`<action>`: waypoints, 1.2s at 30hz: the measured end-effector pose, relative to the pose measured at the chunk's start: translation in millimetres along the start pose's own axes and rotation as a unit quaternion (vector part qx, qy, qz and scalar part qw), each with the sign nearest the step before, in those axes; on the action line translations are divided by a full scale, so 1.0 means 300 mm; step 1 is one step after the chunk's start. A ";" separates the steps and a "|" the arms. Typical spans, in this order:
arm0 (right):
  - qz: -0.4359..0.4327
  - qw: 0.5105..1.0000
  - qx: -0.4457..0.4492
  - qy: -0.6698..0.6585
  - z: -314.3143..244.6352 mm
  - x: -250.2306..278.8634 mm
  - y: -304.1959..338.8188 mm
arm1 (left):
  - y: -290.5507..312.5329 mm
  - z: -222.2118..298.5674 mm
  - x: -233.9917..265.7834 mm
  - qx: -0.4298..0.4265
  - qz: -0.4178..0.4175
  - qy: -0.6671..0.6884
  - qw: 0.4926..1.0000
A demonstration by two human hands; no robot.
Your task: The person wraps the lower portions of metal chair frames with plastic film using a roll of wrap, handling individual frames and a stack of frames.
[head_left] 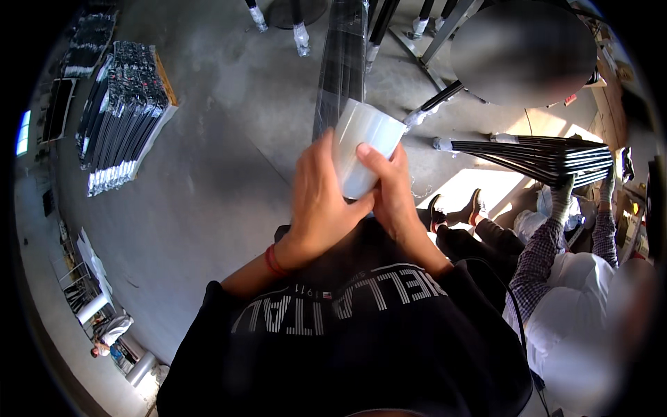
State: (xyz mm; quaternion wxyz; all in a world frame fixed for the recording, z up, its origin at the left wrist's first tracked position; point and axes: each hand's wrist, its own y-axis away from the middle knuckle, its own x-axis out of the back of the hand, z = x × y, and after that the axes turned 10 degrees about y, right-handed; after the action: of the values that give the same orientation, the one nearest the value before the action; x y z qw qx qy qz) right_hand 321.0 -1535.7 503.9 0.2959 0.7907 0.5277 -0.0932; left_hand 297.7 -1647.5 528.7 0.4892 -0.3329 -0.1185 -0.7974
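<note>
In front of my chest I hold a translucent white roll, which looks like plastic stretch film [361, 135], tilted. My left hand [311, 194] is closed around its left side, somewhat blurred. My right hand [394, 182] grips the lower right side, with the thumb pressed on the roll's surface. Just beyond the roll, a long stack of black bars [342, 62] under shiny clear film runs away from me. Whether a loose end of film hangs from the roll, I cannot tell.
At the right a co-worker in a white top and checked sleeves [538, 278] grips a bundle of black tubes [549, 154]. Black legs with wrapped ends [300, 38] stand ahead. A stack of wrapped black frames [125, 115] lies at the left; another person [111, 330] is farther off.
</note>
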 end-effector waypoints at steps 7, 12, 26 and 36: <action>0.000 0.999 0.033 -0.018 -0.003 -0.001 0.007 | 0.158 -0.141 -0.103 0.123 -0.064 -0.064 0.988; 0.005 0.998 0.051 -0.037 0.008 -0.016 0.005 | 0.108 -0.099 -0.168 0.131 -0.013 -0.006 0.991; -0.057 0.972 -0.225 -0.040 0.393 0.392 -0.199 | 0.069 -0.067 -0.165 0.144 0.002 -0.045 0.989; -0.387 0.852 -0.211 -0.281 0.531 -0.083 -0.389 | -0.002 -0.032 0.014 0.125 -0.208 -0.244 0.939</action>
State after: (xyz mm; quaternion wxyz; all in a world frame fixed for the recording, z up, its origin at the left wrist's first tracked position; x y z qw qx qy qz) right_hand 232.9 -1614.2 343.6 0.5315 0.3809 0.6925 -0.3047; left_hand 292.0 -1655.1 524.2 0.3064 -0.4214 -0.3999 -0.7540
